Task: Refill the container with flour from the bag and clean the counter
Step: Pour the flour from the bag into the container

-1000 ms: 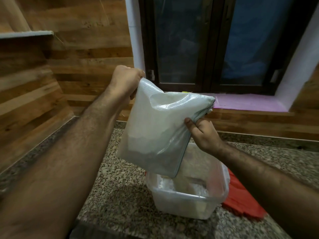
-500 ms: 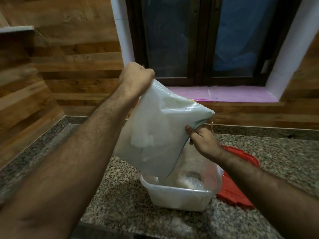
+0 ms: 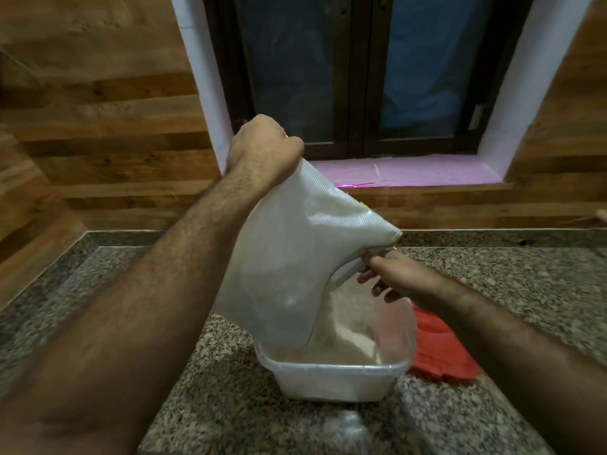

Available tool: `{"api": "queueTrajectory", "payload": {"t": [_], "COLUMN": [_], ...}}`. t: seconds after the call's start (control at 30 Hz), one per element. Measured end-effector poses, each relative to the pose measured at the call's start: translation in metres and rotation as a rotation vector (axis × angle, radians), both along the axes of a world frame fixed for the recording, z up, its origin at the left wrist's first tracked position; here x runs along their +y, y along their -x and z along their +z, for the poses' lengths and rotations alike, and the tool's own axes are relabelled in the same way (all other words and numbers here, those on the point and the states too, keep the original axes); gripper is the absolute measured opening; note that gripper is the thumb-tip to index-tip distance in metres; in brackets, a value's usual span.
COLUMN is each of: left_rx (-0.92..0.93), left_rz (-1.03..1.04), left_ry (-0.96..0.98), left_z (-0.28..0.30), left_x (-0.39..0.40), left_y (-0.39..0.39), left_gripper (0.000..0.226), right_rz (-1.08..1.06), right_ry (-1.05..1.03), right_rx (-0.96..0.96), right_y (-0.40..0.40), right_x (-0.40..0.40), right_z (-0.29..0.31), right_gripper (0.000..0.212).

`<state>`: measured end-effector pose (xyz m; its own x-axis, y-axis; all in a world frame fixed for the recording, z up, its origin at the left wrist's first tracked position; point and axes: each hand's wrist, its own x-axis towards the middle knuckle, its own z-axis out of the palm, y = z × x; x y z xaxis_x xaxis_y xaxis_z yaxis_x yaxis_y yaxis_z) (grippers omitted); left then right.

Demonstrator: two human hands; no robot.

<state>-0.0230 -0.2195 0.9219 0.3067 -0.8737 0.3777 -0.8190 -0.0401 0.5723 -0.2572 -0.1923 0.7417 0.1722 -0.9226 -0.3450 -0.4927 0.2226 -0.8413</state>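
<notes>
Nearest the camera, the speckled granite desk (image 3: 203, 399) carries a clear plastic container (image 3: 331, 379), standing upright close to the front edge and already holding a mound of pale flour (image 3: 345, 336). A red lid (image 3: 440, 353) lies flat on the desk just beside the container, on its right and slightly behind it. Above the container hangs a translucent white bag (image 3: 289, 257), tilted so its lowest corner dips inside the container's rim, with flour spilling from the open edge. The right hand (image 3: 387, 274) pinches the bag's right corner between thumb and fingers, with the remaining fingers loosely spread. The left hand (image 3: 262, 149), higher and farther back, is closed in a fist around the bag's upper corner. Behind them runs a wood-panelled wall (image 3: 98, 126) and a dark-framed window (image 3: 358, 77) with a pink sill (image 3: 410, 169)
</notes>
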Motion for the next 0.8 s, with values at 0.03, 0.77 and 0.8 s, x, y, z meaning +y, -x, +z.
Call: {"api": "queueTrajectory", "payload": {"t": [0.03,0.77,0.8], "left_rx": [0.005,-0.110,-0.093], "left_rz": [-0.007,-0.052,-0.052], "left_ry": [-0.006,-0.058,-0.058], "left_z": [-0.001,-0.007,-0.007], "left_x": [-0.002,0.014,0.015], "left_y": [0.002,0.042,0.041], "left_gripper": [0.015,0.017,0.017], "right_rz": [-0.019,0.082,0.080], "right_ry": [0.004,0.670,0.684], "right_rx": [-0.004,0.205,0.186], "right_y": [0.005,-0.050,-0.053], "right_x": [-0.001,0.014,0.012], "right_z": [0.003,0.114,0.113], "right_gripper": [0.047,0.056,0.051]}}
